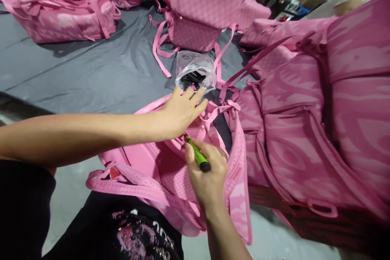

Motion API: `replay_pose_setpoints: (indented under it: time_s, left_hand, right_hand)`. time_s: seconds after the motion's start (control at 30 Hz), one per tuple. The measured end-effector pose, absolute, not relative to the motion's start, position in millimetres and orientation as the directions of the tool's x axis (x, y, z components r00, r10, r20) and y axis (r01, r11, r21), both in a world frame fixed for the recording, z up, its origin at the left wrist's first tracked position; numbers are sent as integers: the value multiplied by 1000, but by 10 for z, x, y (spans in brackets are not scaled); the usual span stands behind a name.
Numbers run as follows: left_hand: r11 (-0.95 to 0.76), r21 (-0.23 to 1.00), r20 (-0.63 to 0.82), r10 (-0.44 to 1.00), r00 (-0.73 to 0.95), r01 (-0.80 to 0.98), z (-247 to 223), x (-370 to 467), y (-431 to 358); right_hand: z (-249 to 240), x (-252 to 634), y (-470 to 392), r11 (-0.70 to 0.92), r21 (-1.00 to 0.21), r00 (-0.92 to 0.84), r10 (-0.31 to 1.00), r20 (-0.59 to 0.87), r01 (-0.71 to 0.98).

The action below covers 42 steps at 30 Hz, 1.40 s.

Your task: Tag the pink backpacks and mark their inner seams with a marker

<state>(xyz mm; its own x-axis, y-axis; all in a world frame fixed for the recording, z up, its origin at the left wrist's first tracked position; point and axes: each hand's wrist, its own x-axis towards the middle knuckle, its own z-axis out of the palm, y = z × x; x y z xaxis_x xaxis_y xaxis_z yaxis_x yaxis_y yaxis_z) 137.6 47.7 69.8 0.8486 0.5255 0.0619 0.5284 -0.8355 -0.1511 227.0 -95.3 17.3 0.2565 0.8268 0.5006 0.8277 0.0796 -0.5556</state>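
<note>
A pink backpack point(170, 170) lies at the table's near edge and over my lap, its straps spread out. My left hand point(183, 111) reaches across its upper part with the fingers spread, close to a clear plastic bag point(195, 63) that holds small black and pink pieces. In my right hand point(209, 170) is a green tool with black ends point(197, 155), gripped in curled fingers and pointing toward the backpack just below my left palm. The tool's far tip is partly hidden at the fabric.
Pink bags point(67, 12) sit at the back left of the grey-covered table point(106, 65). A checkered pink backpack point(210, 0) stands behind the plastic bag. Large pink backpacks point(292, 130) are heaped at the right. People's arms point(347, 6) show at the upper right.
</note>
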Motion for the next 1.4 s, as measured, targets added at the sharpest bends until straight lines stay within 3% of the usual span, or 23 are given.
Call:
replay_pose_setpoints:
  time_s: [0.3,0.8,0.93,1.1,1.23,1.4]
  left_hand:
    - [-810,-198,11,561,828,552,752,1390,424]
    - [-825,-197,25,536,844,530,724,1393,467]
    - [-864,-173,-109,494,862,473,873,1300,519]
    - [-799,-127,-241,599,763,587,1087,1158,499]
    - [-776,-217,-248,631,735,593,1109,1190,410]
    - [-760,-316,-211,640,739,568,1073,1211,367]
  right_hand:
    - [111,2255,-980,65,-645,329,818,471,761]
    - [94,2239,-962,38,-689,376,815,440,724]
    - [102,2283,-1045,-21,-665,390,823,412,747]
    - [108,2184,-1014,73,-713,404,781,476,697]
    - [82,2027,-853,198,-742,402,737,544,641]
    - [13,1999,-818,221,-731,409,708,575,646]
